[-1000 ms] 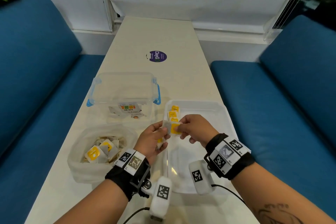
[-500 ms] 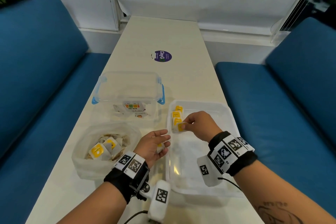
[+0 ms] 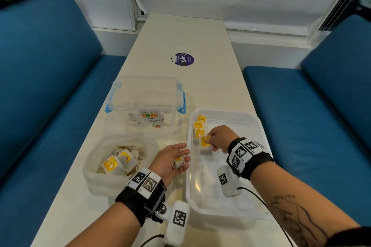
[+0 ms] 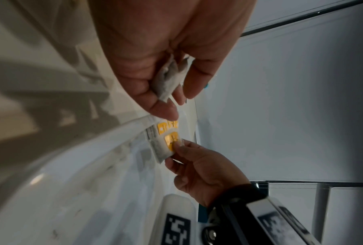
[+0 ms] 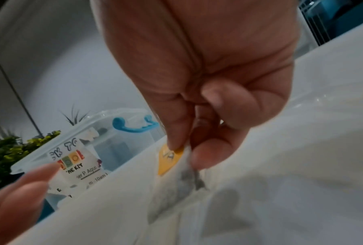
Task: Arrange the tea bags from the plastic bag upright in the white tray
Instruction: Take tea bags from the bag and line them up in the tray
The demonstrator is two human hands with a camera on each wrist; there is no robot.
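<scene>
Three tea bags (image 3: 198, 126) stand along the white tray (image 3: 259, 124) wall; right hand (image 3: 220, 138) pinches a fourth (image 3: 205, 144) upright just nearer (long axis vertical); left hand (image 3: 170, 160), beside the tray, grips the next bag (image 3: 178, 162).

Open tray floor (image 3: 230, 168) right of bag row (image 3: 198, 128)

Two bare forearms reach forward, each wrist wrapped in a black band with printed markers. The left hand (image 3: 170, 159) lies palm up, fingers loosely curled around a small tea bag (image 3: 178, 162). The right hand (image 3: 219, 138) is palm down, thumb and forefinger pinching a yellow-tagged tea bag (image 3: 205, 144).
</scene>
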